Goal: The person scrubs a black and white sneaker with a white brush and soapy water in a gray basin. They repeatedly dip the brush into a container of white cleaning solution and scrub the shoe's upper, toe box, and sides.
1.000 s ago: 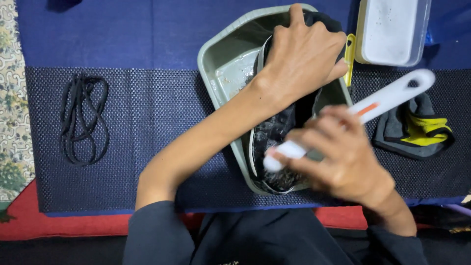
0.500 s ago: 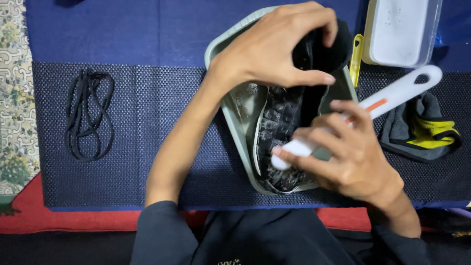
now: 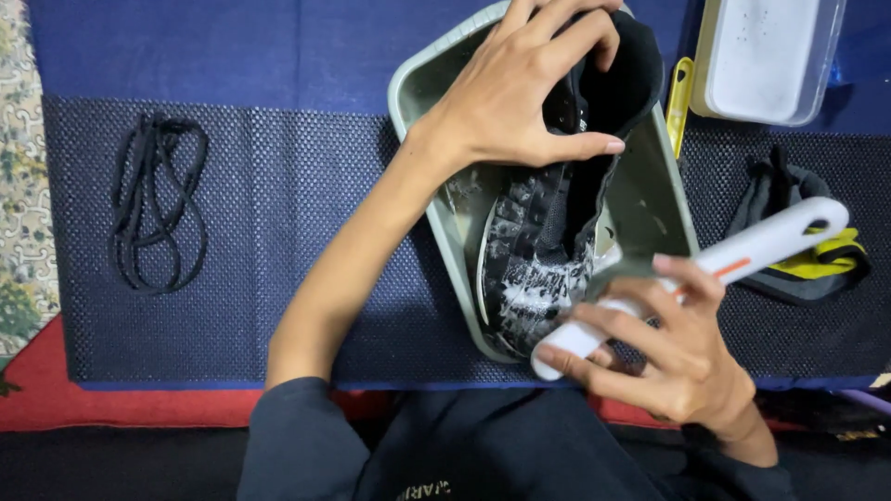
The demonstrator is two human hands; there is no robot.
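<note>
White plastic brush [image 3: 691, 278] sits in your right hand [image 3: 664, 357], fingers wrapped round its head end, handle angled up and away. Your left hand [image 3: 515, 93] grips the collar of the black shoe [image 3: 548, 241], thumb and fingers closed on it. Shoe lies sole-side tilted inside the grey-green basin [image 3: 436, 199], soap foam across its toe. Left of the basin, well apart: black laces [image 3: 153, 209] on the dark mesh mat [image 3: 297, 186]. Right of the basin: a clear lidded box [image 3: 766, 60] and a black-and-yellow cloth [image 3: 817, 264].
</note>
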